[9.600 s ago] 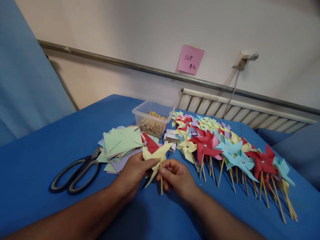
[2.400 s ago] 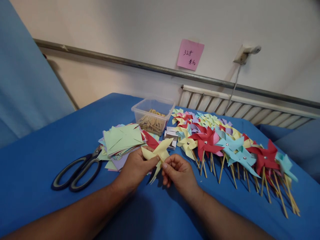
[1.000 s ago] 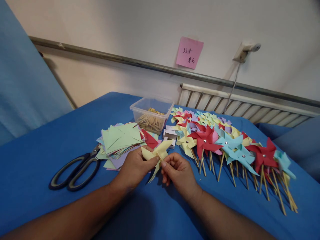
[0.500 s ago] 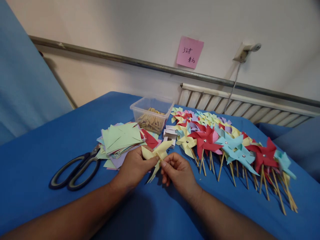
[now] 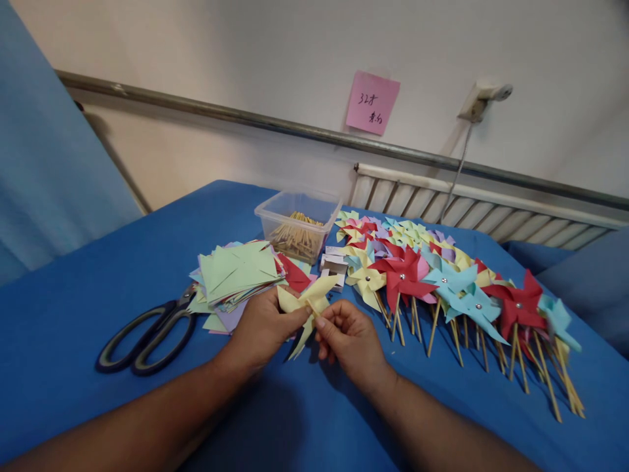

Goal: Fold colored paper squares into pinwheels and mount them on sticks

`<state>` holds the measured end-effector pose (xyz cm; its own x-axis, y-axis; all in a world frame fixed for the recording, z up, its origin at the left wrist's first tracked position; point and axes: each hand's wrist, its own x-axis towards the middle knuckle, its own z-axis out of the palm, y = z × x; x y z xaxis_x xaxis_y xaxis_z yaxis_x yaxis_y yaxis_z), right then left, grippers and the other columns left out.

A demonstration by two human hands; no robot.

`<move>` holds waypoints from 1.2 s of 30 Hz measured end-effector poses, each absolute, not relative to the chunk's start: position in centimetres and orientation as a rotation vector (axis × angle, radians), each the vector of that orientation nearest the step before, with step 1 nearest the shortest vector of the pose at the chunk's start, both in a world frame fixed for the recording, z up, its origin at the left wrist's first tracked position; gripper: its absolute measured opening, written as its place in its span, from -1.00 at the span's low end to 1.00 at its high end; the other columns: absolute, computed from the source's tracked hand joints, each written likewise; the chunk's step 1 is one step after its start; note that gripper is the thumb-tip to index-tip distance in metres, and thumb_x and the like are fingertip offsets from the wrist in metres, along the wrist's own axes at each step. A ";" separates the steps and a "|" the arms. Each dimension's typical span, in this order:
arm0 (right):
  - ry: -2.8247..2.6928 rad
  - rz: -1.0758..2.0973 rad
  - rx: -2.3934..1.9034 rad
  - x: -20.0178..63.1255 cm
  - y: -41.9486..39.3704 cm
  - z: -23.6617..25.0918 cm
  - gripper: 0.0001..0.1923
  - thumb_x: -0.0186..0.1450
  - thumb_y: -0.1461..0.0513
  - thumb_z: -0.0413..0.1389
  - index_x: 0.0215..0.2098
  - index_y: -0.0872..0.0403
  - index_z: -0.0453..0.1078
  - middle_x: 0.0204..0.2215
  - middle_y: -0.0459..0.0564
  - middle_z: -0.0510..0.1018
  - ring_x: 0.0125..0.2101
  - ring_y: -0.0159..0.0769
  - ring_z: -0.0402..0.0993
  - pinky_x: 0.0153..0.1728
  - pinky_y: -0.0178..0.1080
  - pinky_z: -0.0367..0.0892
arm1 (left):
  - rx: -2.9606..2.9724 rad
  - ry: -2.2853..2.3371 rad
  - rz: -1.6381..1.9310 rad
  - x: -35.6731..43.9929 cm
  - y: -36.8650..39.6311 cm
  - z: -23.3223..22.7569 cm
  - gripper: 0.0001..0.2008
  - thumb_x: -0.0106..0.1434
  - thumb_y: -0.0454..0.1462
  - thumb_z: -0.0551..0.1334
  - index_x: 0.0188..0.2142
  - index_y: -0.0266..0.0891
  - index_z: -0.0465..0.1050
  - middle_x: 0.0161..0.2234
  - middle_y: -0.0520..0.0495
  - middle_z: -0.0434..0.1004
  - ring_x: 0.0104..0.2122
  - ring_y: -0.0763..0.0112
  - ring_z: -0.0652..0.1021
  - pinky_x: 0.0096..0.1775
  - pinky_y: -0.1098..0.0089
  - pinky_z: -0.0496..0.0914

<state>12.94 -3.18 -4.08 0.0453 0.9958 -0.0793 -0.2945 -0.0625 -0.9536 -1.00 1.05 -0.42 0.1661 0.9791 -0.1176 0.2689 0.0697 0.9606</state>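
Note:
A pale yellow paper pinwheel [image 5: 310,299] is held between both hands above the blue tablecloth [image 5: 88,275]. My left hand [image 5: 263,328] pinches its folded centre from the left. My right hand [image 5: 350,341] grips it from the right with thumb and fingers closed at the centre; its stick is hidden inside that hand. Just behind my left hand lies a stack of cut paper squares [image 5: 238,275], green on top. To the right lie rows of finished pinwheels [image 5: 442,278] on wooden sticks.
Black-handled scissors [image 5: 147,334] lie at the left. A clear plastic box [image 5: 297,229] with wooden sticks stands behind the paper stack, small white boxes [image 5: 334,265] beside it. A pink note [image 5: 372,103] hangs on the wall above a rail and radiator.
The stick that showed below the yellow pinwheel 9.6 s ago is no longer visible under my right hand. Over the last second both hands stay nearly still.

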 end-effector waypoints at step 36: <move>-0.898 1.378 -1.027 13.4 -3.0 -4.1 -0.61 0.04 0.01 0.32 -0.43 0.08 0.32 -0.67 -0.21 0.45 -0.77 -0.54 0.26 -0.78 -0.50 0.07 | 1.229 1.243 0.907 -0.2 0.4 0.6 -0.78 -0.02 -0.22 0.37 -0.51 -0.27 0.36 -0.66 0.12 0.41 -0.64 0.53 0.36 -0.56 0.50 0.21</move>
